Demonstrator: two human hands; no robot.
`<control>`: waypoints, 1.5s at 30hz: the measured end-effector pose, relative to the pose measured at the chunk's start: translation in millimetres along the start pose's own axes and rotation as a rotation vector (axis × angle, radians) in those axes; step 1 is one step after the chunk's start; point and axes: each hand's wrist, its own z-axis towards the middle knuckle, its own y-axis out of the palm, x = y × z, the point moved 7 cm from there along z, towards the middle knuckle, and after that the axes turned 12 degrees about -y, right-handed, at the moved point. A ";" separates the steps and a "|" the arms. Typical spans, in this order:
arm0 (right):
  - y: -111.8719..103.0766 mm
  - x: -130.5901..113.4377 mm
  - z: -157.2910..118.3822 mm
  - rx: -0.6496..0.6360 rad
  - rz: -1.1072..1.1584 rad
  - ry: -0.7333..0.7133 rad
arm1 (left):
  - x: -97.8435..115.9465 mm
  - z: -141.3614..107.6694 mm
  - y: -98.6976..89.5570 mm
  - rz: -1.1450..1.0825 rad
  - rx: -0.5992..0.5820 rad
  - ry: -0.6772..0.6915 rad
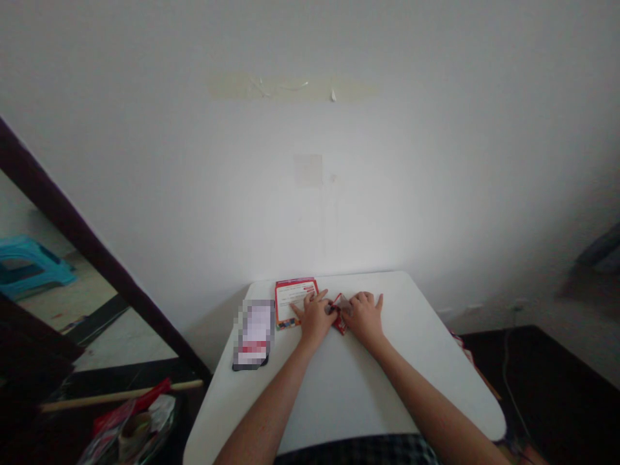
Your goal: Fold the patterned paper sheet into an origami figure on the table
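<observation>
A small red and white piece (341, 325), perhaps folded printed paper, lies on the white table (339, 400) between my hands. My left hand (316, 316) has its thumb and some fingers pressed on the piece's left side, while other fingers stretch over a booklet. On the other side, my right hand (364, 316) grips the piece's right edge, with its little finger sticking out. The fingers hide much of the piece. Just left of it lies the red-bordered booklet or card (287, 302), with a white printed face, partly under my left hand.
A phone (252, 336) with a blurred-out screen lies near the table's left edge. The white wall (368, 194) rises behind the table. Below left is a bin or bag of rubbish (140, 426) with a stick across it. A mirror shows a blue stool (33, 265).
</observation>
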 end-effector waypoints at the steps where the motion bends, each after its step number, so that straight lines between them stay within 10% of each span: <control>1: 0.4 0.0 -0.1 -0.001 -0.005 0.006 | 0.5 -0.1 -0.5 -0.001 0.004 0.002; 25: 5.0 33.2 -5.8 -0.051 0.328 -0.164 | -3.5 -0.3 -2.8 0.027 -0.036 -0.016; 45: -2.6 12.9 -7.7 -0.021 0.197 -0.146 | -3.9 0.1 -2.4 0.009 -0.046 -0.012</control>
